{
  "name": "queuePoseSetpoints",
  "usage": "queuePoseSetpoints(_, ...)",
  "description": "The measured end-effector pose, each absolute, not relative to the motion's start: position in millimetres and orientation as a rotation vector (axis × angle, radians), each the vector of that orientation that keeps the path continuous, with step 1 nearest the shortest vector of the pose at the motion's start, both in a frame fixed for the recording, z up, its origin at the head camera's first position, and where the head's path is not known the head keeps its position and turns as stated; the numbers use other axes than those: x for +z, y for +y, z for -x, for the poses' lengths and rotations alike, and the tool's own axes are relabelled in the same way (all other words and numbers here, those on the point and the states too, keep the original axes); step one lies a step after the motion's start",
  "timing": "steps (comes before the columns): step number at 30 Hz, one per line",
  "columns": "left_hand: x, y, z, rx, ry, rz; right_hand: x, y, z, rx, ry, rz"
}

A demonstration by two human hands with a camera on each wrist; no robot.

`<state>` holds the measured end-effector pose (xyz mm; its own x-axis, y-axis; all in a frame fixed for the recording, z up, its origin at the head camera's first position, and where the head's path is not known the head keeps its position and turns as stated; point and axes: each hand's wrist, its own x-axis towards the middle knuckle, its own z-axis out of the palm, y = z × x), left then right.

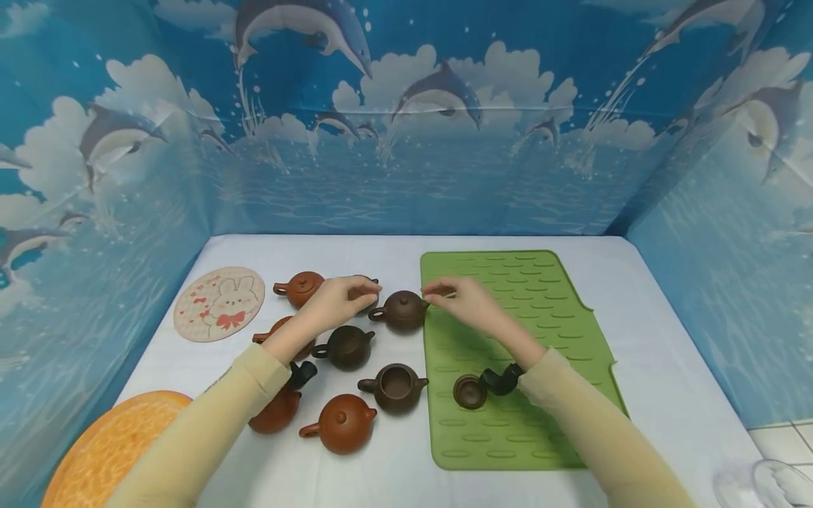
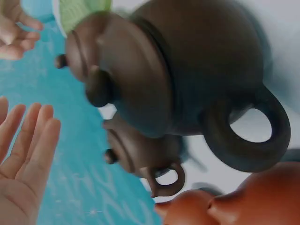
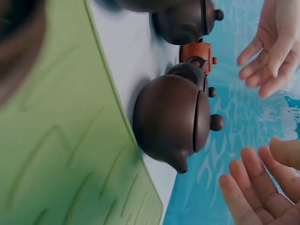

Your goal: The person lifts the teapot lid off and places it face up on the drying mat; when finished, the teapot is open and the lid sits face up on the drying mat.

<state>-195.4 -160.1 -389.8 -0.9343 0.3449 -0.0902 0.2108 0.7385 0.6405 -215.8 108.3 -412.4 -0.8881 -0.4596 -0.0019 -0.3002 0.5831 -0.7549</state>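
One brown pot (image 1: 404,321) between both hands, lidded and upright on the white table (image 1: 673,367), just beside the left edge of the green mat (image 1: 521,441). Handle left, spout toward mat. Other pots (image 1: 343,427), brown and red, cluster left of the mat, most handles leftward; probably turned alike for easy lifting. Lidless pot (image 1: 396,408) nearer the wearer. On the mat, a loose lid (image 1: 470,396), underside up by the look of it; likely that pot's, kept off the cloth.

Left hand (image 1: 341,302): raised by the handle side, arm reaching forward across the red pots. Fingers straight, close together, holding nothing. Right hand (image 1: 462,302): by the spout side, over the mat. Fingers gently bent, slightly apart, nothing in them; right wrist view shows them clear of the pot. Palms face inward; the near-mirrored pose probably brackets the pot without bearing on it.
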Motion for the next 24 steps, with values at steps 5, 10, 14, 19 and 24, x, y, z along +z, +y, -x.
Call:
queuePoseSetpoints(5, -404.6, -153.3, 213.0, 0.884, 2.718, -0.420, -413.2, 87.3, 230.4, -1.151, 2.600, 0.694)
queuePoseSetpoints(10, -417.0, -144.8, 218.8, 0.753, 2.728, -0.436, -415.2, 74.4, 238.1, -1.080, 2.609, 0.728)
queuePoseSetpoints(14, -423.4, -138.5, 220.3, 0.668, 2.728, -0.430, -417.7, 69.6, 240.6, -1.051, 2.602, 0.722)
queuePoseSetpoints(19, -428.7, -134.6, 221.3, 0.593, 2.722, -0.466, -422.0, 67.0, 241.1, -1.021, 2.580, 0.719)
queuePoseSetpoints(24, -430.1, -134.8, 223.8, 0.588, 2.743, -0.463, -425.9, 66.2, 241.5, -0.980, 2.610, 0.722)
